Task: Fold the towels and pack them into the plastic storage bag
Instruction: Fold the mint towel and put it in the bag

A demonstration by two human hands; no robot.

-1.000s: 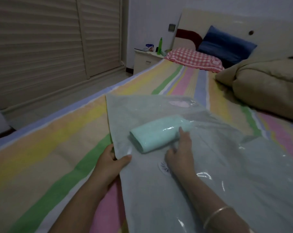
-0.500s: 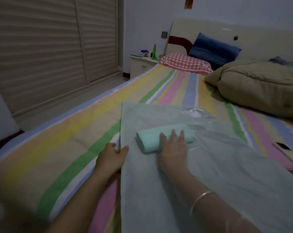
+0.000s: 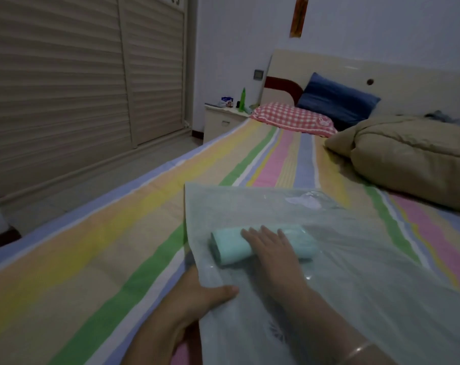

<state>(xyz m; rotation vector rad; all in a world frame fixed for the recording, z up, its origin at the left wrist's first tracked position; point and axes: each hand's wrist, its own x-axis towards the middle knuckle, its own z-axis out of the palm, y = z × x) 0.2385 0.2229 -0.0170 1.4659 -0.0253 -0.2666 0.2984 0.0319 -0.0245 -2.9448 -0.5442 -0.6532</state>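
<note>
Head view of a bed covered by a striped sheet [image 3: 91, 259]. A translucent plastic storage bag [image 3: 355, 272] lies flat on the sheet, its left edge near the green stripe. A rolled mint-green towel [image 3: 228, 250] lies inside the bag, toward its left side, seen through the film. The right hand [image 3: 272, 250] rests palm-down across the towel, fingers straight and spread, grasping nothing; its forearm, bearing a bangle [image 3: 358, 350], shows through the film. The left hand [image 3: 197, 299] pinches the bag's left edge, thumb on top and fingers underneath. Background: an olive quilt [image 3: 413, 159] bunched at right; a red-checked pillow [image 3: 292, 118] and a blue pillow [image 3: 337, 101] against the headboard; a nightstand [image 3: 221, 122] carrying a green bottle [image 3: 242, 100]; slatted sliding doors [image 3: 65, 88] at left.
</note>
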